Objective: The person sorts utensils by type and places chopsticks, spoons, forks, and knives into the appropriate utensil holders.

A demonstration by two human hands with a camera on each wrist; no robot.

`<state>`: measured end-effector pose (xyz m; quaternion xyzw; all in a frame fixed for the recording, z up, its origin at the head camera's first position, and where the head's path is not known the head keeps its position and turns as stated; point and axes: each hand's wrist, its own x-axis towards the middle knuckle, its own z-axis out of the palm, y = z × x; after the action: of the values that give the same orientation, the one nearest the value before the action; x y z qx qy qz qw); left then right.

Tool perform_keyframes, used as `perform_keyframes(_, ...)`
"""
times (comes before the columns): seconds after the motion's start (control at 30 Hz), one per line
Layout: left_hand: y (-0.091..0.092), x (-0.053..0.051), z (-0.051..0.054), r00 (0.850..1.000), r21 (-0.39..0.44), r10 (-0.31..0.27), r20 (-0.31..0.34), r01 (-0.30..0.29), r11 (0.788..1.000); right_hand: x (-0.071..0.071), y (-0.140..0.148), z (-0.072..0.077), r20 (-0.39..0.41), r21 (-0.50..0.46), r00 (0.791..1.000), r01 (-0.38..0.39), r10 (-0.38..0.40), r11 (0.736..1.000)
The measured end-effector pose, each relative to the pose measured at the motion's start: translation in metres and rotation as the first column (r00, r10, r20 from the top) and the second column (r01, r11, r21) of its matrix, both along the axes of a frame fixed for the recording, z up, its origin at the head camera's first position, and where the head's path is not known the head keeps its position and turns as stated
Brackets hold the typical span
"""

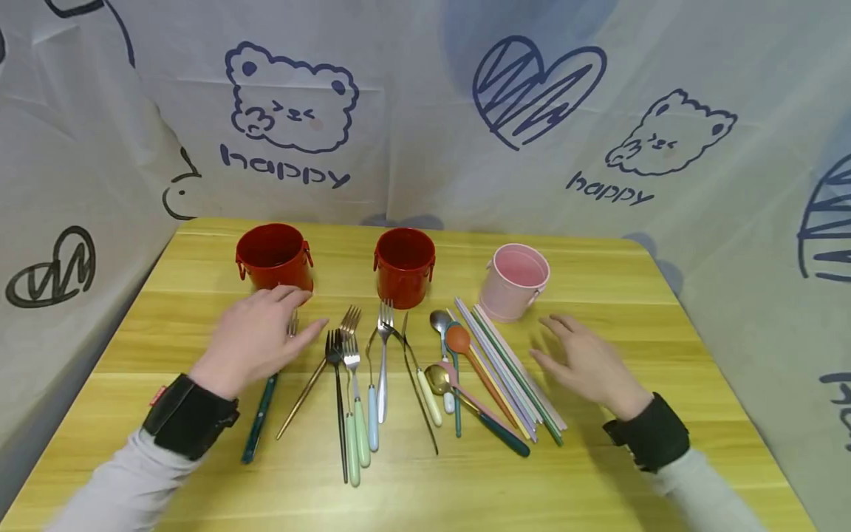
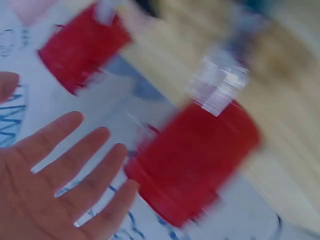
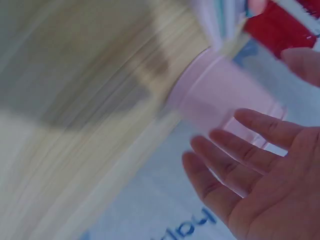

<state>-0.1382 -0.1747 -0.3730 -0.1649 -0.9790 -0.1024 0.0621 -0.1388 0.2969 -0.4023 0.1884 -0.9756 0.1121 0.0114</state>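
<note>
My left hand hovers with fingers spread in front of the left red bucket, above a fork with a dark green handle that it partly hides. It holds nothing. Over the table's right side, my right hand is also extended and holds nothing, near the pink bucket and a bundle of straws. Several forks lie left of centre. Between them and the straws are several spoons, among them an orange spoon and a gold spoon with a dark green handle.
A second red bucket stands at the back middle, between the other two. The wooden table ends at a white cloth with drawings, which hangs behind it and along both sides.
</note>
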Motion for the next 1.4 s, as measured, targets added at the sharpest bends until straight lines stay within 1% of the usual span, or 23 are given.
perform_keyframes(0.07, 0.018, -0.011, 0.005, 0.999, 0.063, -0.041, -0.023, 0.042, 0.997, -0.001, -0.010, 0.000, 0.006, -0.056, 1.000, -0.018, 0.019, 0.998)
perform_keyframes(0.1, 0.027, -0.018, 0.006, 0.998, 0.105, -0.052, -0.027, 0.055, 0.993, -0.002, -0.015, -0.001, 0.020, -0.085, 1.000, -0.019, 0.021, 0.996)
perform_keyframes(0.17, 0.044, -0.031, 0.006, 0.998, 0.212, -0.056, -0.012, 0.057, 0.976, -0.007, -0.024, -0.004, 0.060, -0.119, 0.998, -0.005, 0.012, 0.993)
perform_keyframes(0.23, 0.061, -0.043, 0.004, 0.999, 0.324, -0.041, 0.014, 0.034, 0.945, -0.012, -0.033, -0.007, 0.105, -0.130, 0.994, 0.014, 0.000, 0.991)
perform_keyframes(0.3, 0.076, -0.055, 0.000, 0.999, 0.413, -0.016, 0.050, -0.006, 0.911, -0.018, -0.040, -0.010, 0.146, -0.121, 0.989, 0.036, -0.018, 0.992)
perform_keyframes(0.4, 0.093, -0.072, -0.008, 0.995, 0.501, 0.018, 0.095, -0.064, 0.863, -0.023, -0.047, -0.014, 0.188, -0.098, 0.981, 0.073, -0.053, 0.993)
perform_keyframes(0.47, 0.100, -0.081, -0.015, 0.992, 0.550, 0.038, 0.124, -0.101, 0.829, -0.028, -0.049, -0.014, 0.221, -0.080, 0.972, 0.098, -0.078, 0.992)
perform_keyframes(0.57, 0.107, -0.090, -0.025, 0.982, 0.606, 0.051, 0.182, -0.153, 0.781, -0.032, -0.049, -0.016, 0.282, -0.055, 0.954, 0.127, -0.107, 0.990)
perform_keyframes(0.67, 0.113, -0.096, -0.030, 0.973, 0.645, 0.040, 0.227, -0.180, 0.743, -0.035, -0.048, -0.018, 0.323, -0.044, 0.938, 0.146, -0.124, 0.988)
perform_keyframes(0.73, 0.116, -0.101, -0.033, 0.969, 0.667, 0.024, 0.248, -0.189, 0.721, -0.035, -0.048, -0.020, 0.329, -0.040, 0.935, 0.154, -0.133, 0.987)
perform_keyframes(0.83, 0.119, -0.108, -0.037, 0.961, 0.700, 0.004, 0.277, -0.204, 0.684, -0.036, -0.048, -0.021, 0.328, -0.040, 0.936, 0.149, -0.128, 0.988)
perform_keyframes(0.9, 0.120, -0.112, -0.040, 0.959, 0.717, -0.004, 0.284, -0.209, 0.665, -0.038, -0.049, -0.022, 0.335, -0.036, 0.933, 0.152, -0.132, 0.988)
perform_keyframes(0.97, 0.121, -0.114, -0.043, 0.959, 0.732, -0.012, 0.282, -0.207, 0.650, -0.038, -0.051, -0.023, 0.341, -0.031, 0.931, 0.152, -0.132, 0.988)
perform_keyframes(1.03, 0.122, -0.115, -0.046, 0.964, 0.742, -0.018, 0.264, -0.192, 0.642, -0.039, -0.052, -0.023, 0.348, -0.019, 0.926, 0.163, -0.147, 0.986)
perform_keyframes(1.13, 0.123, -0.117, -0.049, 0.969, 0.759, -0.032, 0.244, -0.170, 0.628, -0.040, -0.053, -0.023, 0.349, -0.004, 0.925, 0.164, -0.152, 0.986)
perform_keyframes(1.27, 0.121, -0.115, -0.051, 0.967, 0.761, -0.059, 0.248, -0.157, 0.629, -0.040, -0.054, -0.022, 0.354, -0.007, 0.925, 0.149, -0.137, 0.989)
perform_keyframes(1.33, 0.120, -0.114, -0.051, 0.965, 0.759, -0.079, 0.250, -0.146, 0.634, -0.040, -0.054, -0.022, 0.347, -0.020, 0.930, 0.134, -0.118, 0.991)
perform_keyframes(1.4, 0.117, -0.111, -0.051, 0.962, 0.761, -0.102, 0.254, -0.133, 0.635, -0.039, -0.054, -0.021, 0.334, -0.036, 0.937, 0.115, -0.097, 0.993)
